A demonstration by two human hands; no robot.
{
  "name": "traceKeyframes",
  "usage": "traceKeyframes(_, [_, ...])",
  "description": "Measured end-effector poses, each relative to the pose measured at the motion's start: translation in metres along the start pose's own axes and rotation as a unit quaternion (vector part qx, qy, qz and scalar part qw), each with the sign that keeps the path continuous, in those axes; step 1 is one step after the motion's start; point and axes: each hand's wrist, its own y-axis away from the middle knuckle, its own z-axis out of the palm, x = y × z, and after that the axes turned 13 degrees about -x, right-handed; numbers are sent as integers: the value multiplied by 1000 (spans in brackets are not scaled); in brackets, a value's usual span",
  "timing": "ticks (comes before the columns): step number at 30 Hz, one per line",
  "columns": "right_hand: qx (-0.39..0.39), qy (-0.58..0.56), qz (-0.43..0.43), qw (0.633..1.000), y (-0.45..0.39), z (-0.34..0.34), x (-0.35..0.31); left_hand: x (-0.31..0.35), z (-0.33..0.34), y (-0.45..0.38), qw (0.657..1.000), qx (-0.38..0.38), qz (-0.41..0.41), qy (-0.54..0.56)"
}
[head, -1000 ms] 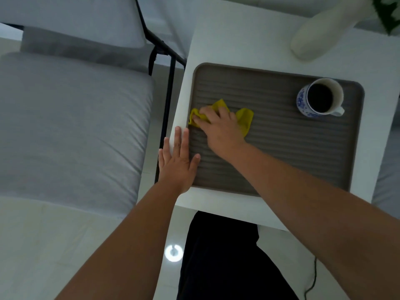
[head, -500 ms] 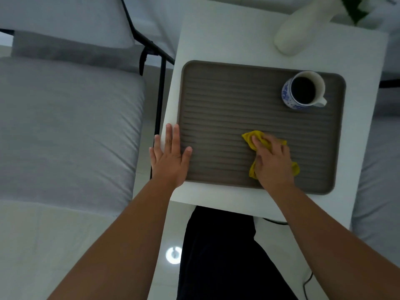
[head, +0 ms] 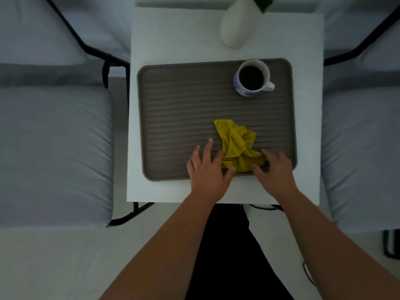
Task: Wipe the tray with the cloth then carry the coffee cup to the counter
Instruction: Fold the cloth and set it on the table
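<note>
A brown ribbed tray (head: pixel 173 109) lies on a small white table (head: pixel 173 35). A crumpled yellow cloth (head: pixel 237 146) rests on the tray's near right part. My left hand (head: pixel 206 165) lies flat on the tray just left of the cloth, thumb touching its near edge. My right hand (head: pixel 273 167) sits just right of the cloth, fingers spread and touching its right end. Neither hand clasps the cloth. A blue-and-white coffee cup (head: pixel 252 77) full of dark coffee stands at the tray's far right, handle pointing right.
A white vase (head: pixel 237 24) with a green sprig stands on the table behind the tray. Grey cushioned chairs (head: pixel 54 137) with black frames flank the table on both sides. A dark cable (head: pixel 307 273) lies on the pale floor at the lower right.
My right hand has lifted off the cloth and now rests beside it. My left hand has moved from the tray's left edge to the cloth's left side.
</note>
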Motion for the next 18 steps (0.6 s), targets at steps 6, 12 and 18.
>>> traceKeyframes(6, [3, -139, 17, 990, -3, -2, -4, 26, 10, -4, 981, 59, -82, 165])
traceKeyframes(12, [-97, -592, 83, 796, 10, -39, -10, 48, -4, 0, 877, 23, -137, 460])
traceKeyframes(18, [-105, -722, 72, 680, 45, -79, -13, 84, -2, 26, 784, -108, -152, 592])
